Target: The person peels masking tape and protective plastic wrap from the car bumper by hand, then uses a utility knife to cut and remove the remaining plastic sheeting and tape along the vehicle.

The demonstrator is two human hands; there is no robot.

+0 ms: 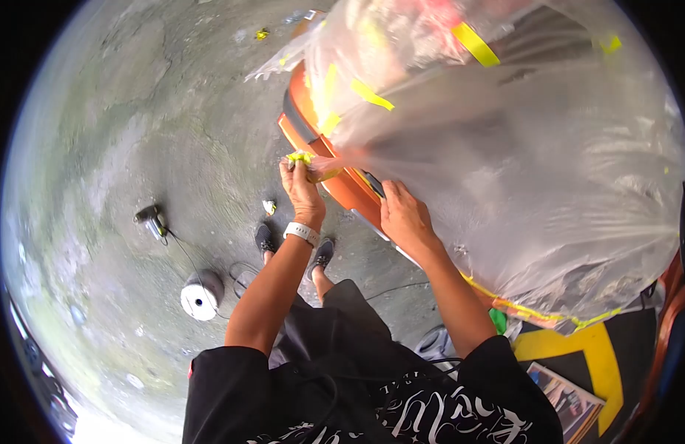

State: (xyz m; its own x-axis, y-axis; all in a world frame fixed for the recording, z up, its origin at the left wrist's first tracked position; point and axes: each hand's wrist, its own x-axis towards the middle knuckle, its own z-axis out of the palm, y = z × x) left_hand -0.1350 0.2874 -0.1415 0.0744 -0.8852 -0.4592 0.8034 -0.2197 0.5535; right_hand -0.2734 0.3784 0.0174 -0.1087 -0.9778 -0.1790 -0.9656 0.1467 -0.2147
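Observation:
Clear plastic film point(535, 163) covers most of an orange car body point(350, 194), with strips of yellow tape point(476, 44) stuck on it. My left hand point(304, 189), with a white band at the wrist, is closed on a bunched end of yellow tape and film, pulled out from the orange edge. My right hand point(407, 214) rests on the film beside a dark handle-like part point(373, 183) of the body; its fingertips are close together at that part, and whether they grip anything is unclear.
On the grey floor point(120, 133) lie a corded tool point(152, 220), a white roll point(202, 296) and crumpled scraps point(269, 207). Cords run near my shoes point(322, 254). Yellow floor marking point(605, 355) and a stack of printed papers point(561, 396) are at lower right.

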